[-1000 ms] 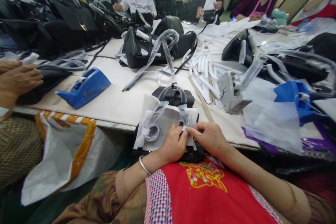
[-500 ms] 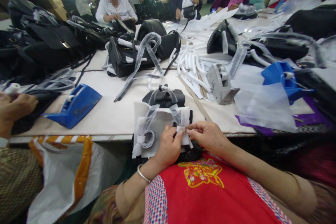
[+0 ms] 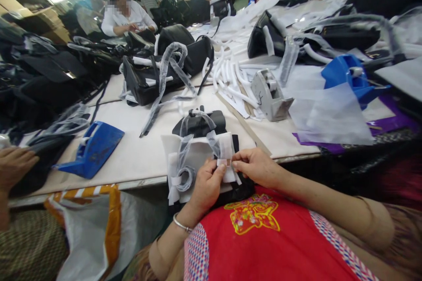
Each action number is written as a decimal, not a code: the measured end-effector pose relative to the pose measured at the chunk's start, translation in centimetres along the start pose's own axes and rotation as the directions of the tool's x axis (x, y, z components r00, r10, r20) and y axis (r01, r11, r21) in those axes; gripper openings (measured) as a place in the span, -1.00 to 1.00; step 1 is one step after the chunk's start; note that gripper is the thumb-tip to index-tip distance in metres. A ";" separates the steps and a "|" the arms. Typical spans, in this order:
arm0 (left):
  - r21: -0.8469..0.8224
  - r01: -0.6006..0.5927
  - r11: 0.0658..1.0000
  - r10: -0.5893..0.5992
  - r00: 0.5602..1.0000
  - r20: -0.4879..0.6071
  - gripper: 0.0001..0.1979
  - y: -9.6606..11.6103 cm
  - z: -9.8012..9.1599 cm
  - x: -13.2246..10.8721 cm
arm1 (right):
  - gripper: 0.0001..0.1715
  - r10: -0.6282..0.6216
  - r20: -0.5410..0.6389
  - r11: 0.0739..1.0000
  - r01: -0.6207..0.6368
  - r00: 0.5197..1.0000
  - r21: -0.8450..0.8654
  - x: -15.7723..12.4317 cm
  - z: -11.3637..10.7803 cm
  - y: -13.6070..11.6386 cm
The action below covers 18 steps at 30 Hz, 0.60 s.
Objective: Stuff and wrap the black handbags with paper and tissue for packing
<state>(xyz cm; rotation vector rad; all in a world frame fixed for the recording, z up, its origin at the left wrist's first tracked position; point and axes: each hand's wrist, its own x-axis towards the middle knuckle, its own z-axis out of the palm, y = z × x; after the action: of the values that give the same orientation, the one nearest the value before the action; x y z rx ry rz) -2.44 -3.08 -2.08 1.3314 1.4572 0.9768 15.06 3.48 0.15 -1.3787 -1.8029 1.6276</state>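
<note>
At the near table edge [image 3: 145,170], left hand [image 3: 207,184] and right hand [image 3: 259,168] pinch a white strip [image 3: 223,162], now flatter across white padding [image 3: 226,142], seemingly binding it.

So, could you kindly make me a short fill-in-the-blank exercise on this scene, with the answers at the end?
1. The thumb of the person's left hand rests against a small, flat strip coloured ____.
2. The round, silver-coloured bangle circles the person's ____ wrist.
3. The cloth apron with the yellow-edged emblem is mainly ____.
4. The angular plastic tape dispenser on the picture's left side is ____.

Missing words: white; left; red; blue.
</note>
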 end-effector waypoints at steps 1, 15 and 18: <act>-0.036 0.015 0.999 -0.015 1.000 0.009 -0.71 -0.2 0.0 0.0 | -0.73 -0.011 0.011 1.000 0.011 1.000 0.002 0.1 0.0 0.2; -0.395 0.172 0.903 -0.141 0.984 0.107 -0.64 -2.0 0.4 0.2 | -0.78 -0.565 0.060 0.790 0.560 0.823 -0.248 1.3 -0.5 2.5; -0.487 0.191 0.852 -0.142 0.980 0.136 -0.65 -2.1 0.6 0.2 | -0.76 -0.618 0.059 0.739 0.605 0.784 -0.295 2.1 -0.2 3.2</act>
<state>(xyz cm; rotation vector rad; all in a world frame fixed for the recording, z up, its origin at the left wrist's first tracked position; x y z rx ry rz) -2.42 -3.07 -4.33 0.8440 1.1204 1.0671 15.54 4.91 -3.37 -0.7551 -2.2277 0.9918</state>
